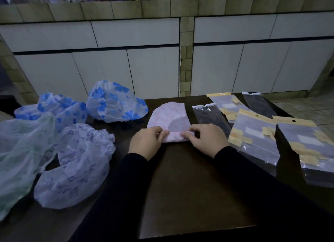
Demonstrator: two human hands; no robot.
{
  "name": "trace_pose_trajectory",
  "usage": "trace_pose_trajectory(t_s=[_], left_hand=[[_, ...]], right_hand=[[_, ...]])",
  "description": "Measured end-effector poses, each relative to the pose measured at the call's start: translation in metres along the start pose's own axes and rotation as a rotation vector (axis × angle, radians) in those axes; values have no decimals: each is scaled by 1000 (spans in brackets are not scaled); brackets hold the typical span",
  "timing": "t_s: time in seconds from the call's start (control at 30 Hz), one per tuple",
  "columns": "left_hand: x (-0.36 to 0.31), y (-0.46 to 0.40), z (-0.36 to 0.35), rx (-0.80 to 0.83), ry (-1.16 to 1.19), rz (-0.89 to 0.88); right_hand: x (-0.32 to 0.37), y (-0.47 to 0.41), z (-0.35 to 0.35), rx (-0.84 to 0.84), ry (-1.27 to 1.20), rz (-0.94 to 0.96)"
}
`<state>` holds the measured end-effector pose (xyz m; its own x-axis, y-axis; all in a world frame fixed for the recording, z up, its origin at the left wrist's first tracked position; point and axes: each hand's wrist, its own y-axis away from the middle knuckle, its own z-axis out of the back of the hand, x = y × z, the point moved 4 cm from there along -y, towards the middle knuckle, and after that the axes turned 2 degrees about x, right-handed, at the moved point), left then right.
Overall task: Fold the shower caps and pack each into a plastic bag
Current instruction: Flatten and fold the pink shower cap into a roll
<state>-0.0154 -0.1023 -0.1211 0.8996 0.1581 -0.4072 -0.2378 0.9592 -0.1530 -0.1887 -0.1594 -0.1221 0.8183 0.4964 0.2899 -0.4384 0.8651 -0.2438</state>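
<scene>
Both hands worked at the near edge of the pink shower cap [169, 118]: the left hand [146, 140] and the right hand [206, 139] each pinched an end of the rolled hem, fingers curled over it. Behind them ran a tiled counter [162, 8] with white cabinet doors [101, 68]. On the dark table [189, 187] the flattened cap lay at centre, between the 2 hands and the far edge. To the left sat 4 unfolded caps: a green one [19, 156], a lilac-printed one [77, 166] and 2 with blue flowers [115, 102] [59, 108]. To the right lay 5 plastic bags, 3 with yellow headers, the nearest [254, 138] just beside the right hand, and 2 narrow clear ones [209, 115] [260, 104]. Judged risk: the thin slippery film could spring open if either pinch loosened, leaving a roll too wide for a bag mouth.
</scene>
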Motion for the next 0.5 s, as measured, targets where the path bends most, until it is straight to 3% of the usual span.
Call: trace_pose_trajectory(t_s=[0.23,0.4,0.5], left_hand=[[1,-6,-1,-12,15,117],[-3,-1,4,-118,23,22],[-12,3,1,-78,-12,-95]], right_hand=[[4,-10,-2,-57,163,-51],[11,-6,-2,-132,108,97],[15,-5,-4,-81,127,174]])
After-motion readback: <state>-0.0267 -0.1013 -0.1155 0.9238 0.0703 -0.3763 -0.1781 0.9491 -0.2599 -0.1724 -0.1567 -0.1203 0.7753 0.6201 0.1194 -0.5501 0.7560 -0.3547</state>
